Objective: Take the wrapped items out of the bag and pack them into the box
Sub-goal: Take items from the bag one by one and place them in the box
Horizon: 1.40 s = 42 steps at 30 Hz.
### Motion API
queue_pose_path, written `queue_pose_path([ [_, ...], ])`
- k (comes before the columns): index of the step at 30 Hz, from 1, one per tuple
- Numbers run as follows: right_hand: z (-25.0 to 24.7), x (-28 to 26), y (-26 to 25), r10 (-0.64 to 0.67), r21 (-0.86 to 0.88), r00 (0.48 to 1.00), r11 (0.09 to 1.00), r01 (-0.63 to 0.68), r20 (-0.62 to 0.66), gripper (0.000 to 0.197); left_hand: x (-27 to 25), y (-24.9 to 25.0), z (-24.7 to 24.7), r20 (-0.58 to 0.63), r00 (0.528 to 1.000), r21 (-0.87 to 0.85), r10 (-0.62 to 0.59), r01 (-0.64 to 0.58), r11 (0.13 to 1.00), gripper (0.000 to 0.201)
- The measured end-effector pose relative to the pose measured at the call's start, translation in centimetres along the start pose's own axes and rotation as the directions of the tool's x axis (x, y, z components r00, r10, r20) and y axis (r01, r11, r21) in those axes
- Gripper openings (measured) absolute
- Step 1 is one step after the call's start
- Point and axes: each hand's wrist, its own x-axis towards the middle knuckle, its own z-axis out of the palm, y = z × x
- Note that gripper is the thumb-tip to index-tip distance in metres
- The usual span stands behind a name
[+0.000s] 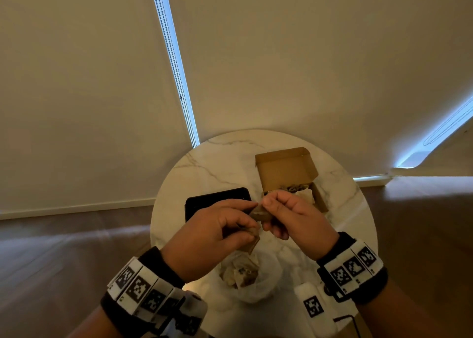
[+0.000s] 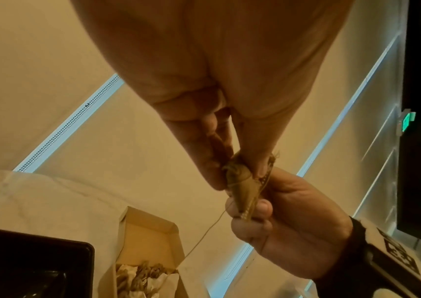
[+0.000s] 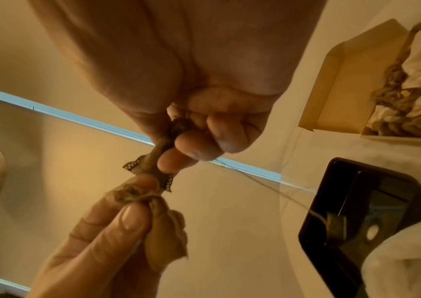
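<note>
holding: we grip one small brown wrapped item (image 1: 259, 216) between both hands, raised above the middle of the round marble desk (image 1: 204, 168).
left hand (image 1: 212, 235): we pinch the crumpled brown end of the item, thumb and fingers (image 3: 127, 213) curled tight on it, as the right wrist view shows.
right hand (image 1: 294, 214): our fingers (image 3: 176, 163) are curled and pinch the other end, which has a dark strip with pale dots along its edge.
thread (image 2: 204, 236): we see a thin strand hanging from the item down toward the desk; where it ends we cannot tell.
box (image 1: 289, 173): the brown cardboard box stands open on the far right part of the desk, lid tilted up behind it, with crumpled pale paper and brown shredded filler inside; our right hand hides its near left corner.
bag (image 1: 256, 278): the thin, see-through pale bag lies on the near part of the desk, below our hands, with more crumpled wrapped pieces inside.
black tray (image 1: 217, 202): we see a dark flat thing lying left of the box, partly behind our left hand.
wrist bands: both our wrists carry bands with black and white square markers.
</note>
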Motion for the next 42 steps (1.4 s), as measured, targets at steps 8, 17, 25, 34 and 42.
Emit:
queue_pose_path([
  [8, 1.1, 0.7, 0.2, 0.008, 0.152, 1.000, 0.988, -0.011, 0.020, 0.031, 0.4, -0.8, 0.0, -0.227, 0.973, -0.265, -0.029, -0.033, 0.964, 0.020],
  [17, 1.4, 0.2, 4.2, 0.037, -0.089, 0.999, 0.995, -0.034, 0.035, 0.012, 0.7, -3.0, -1.0, -0.308, 0.916, -0.383, -0.257, 0.128, 0.915, 0.017],
  [25, 1.5, -1.2, 7.0, 0.070, -0.349, 0.997, 0.936, -0.054, 0.032, 0.019, 0.7, -4.6, -2.3, -0.368, 0.845, -0.409, -0.389, 0.229, 0.883, 0.013],
  [34, 1.3, -2.5, 8.1, 0.058, -0.449, 0.998, 0.892, -0.047, 0.010, 0.019, 0.9, -5.6, -2.5, -0.395, 0.813, -0.378, -0.429, 0.281, 0.882, 0.013],
  [42, 1.4, -2.1, 2.1, -0.128, -0.849, 0.908, 0.323, 0.419, 0.400, 0.040, 0.1, -5.4, -1.8, -0.168, 0.976, 0.253, -0.136, 0.176, 0.951, 0.015],
])
